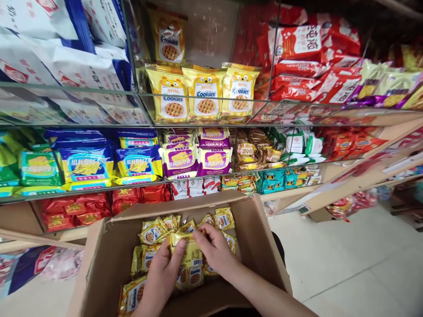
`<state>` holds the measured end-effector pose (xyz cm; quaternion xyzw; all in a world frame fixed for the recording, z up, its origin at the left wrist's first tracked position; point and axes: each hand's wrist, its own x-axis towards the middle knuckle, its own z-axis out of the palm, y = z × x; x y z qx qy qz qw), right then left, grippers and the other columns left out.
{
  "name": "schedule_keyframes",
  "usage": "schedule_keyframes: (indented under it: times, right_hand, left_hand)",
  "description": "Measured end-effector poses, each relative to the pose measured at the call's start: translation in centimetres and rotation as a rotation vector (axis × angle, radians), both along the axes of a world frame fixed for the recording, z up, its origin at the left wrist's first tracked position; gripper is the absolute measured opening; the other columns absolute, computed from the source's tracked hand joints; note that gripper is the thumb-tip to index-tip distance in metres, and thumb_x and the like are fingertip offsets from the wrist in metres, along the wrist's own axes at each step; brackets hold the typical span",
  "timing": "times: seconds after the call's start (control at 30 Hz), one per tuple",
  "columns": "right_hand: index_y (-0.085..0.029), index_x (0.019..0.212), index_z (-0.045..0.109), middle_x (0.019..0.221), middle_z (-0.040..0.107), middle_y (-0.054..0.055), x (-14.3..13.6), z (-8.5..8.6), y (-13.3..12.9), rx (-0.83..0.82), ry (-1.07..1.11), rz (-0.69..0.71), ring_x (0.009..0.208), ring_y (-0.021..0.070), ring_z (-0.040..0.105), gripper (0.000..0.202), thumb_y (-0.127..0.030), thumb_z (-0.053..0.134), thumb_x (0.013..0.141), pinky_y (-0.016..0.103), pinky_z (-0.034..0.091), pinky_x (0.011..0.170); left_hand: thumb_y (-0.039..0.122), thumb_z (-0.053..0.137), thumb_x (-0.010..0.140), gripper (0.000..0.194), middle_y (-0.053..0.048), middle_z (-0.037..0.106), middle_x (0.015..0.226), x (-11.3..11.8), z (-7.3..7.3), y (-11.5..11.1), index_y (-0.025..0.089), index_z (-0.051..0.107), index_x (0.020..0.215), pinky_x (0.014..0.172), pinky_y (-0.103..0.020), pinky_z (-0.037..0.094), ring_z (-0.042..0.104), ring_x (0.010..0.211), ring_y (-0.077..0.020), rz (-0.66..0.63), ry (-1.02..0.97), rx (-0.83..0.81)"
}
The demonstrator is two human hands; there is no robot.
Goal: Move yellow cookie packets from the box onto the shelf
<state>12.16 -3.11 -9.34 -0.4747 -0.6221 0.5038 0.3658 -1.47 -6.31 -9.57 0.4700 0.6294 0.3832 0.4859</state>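
Observation:
Over an open cardboard box (269, 259), my left hand (167, 264) and my right hand (216, 251) hold one yellow cookie packet (190, 251) between them. Its printed back with a barcode faces up. My left thumb presses on the packet's left part, and my right fingers pinch its upper right edge. Several more yellow cookie packets (153, 233) lie loose in the box beneath and around my hands. Ahead on the shelf, three upright cookie packets (205, 94) of the same look stand in a row behind a clear front strip, with another packet (168, 39) farther back.
Red packets (297, 44) fill the bay to the right, and white and blue bags (62, 53) the bay to the left. The lower shelf holds blue biscuit packs (86, 163) and purple soda biscuits (214, 160). Pale tiled floor (346, 255) shows at right.

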Motion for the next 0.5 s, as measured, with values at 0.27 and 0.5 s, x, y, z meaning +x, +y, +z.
schedule_keyframes:
  times: [0.27,0.5]
  right_hand:
    - [-0.022,0.059,0.03,0.053,0.037,-0.003,0.0,1.3,0.3,0.312,-0.16,-0.297,0.051,0.013,0.039,0.03,-0.033,0.032,0.087,0.025,0.03,0.051]
    - [-0.022,0.058,0.028,0.049,0.03,-0.005,0.3,3.0,0.7,0.521,-0.184,-0.347,0.043,0.01,0.034,0.03,-0.024,0.036,0.087,0.024,0.028,0.045]
  left_hand:
    - [0.054,0.036,0.079,0.036,0.003,0.051,0.06,2.0,2.2,-0.3,0.022,0.049,0.067,0.063,-0.022,0.039,0.048,0.066,-0.0153,0.282,-0.036,0.015]
    - [0.057,0.034,0.077,0.041,0.004,0.04,0.052,1.9,1.9,0.5,0.023,0.039,0.054,0.053,-0.024,0.035,0.04,0.053,-0.0132,0.344,0.113,0.083]
